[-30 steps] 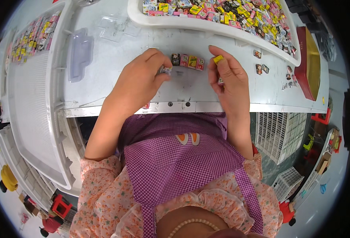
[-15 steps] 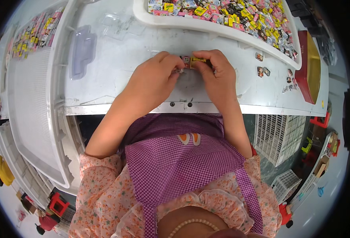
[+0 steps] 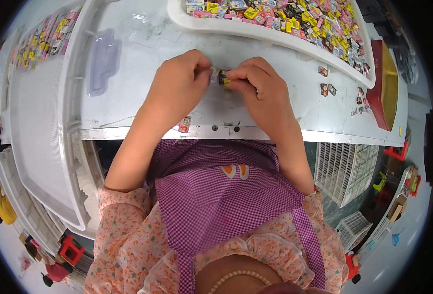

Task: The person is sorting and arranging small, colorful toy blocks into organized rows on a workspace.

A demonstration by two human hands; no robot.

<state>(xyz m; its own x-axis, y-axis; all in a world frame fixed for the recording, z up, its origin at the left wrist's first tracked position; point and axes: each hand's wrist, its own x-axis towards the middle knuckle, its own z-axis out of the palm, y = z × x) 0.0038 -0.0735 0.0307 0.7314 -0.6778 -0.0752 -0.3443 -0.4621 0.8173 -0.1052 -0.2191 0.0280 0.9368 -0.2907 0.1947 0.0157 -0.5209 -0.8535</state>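
Over the middle of the table, my right hand (image 3: pixel 264 87) pinches a small black and yellow box (image 3: pixel 223 78) between thumb and fingertips. My left hand (image 3: pixel 181 81) is closed in a pinch just left of it. At its fingertips shows a pale, shiny bit, too small to name. A small pink box (image 3: pixel 184 124) lies at the table's front edge, beside my left wrist. Beyond my hands stands a white tray (image 3: pixel 255 33) heaped with many small pink, yellow, black and white boxes.
To the left is a white mesh tray (image 3: pixel 35 112) with rows of small boxes at its far end. A clear plastic mould (image 3: pixel 103 61) lies beside it. Small dark pieces (image 3: pixel 324 89) lie on the right, near a red and gold box (image 3: pixel 384 85).
The pink box, earlier between my hands, now lies at the table's front edge. My left hand has drawn a little left and away; a black and yellow box shows in my right fingers.
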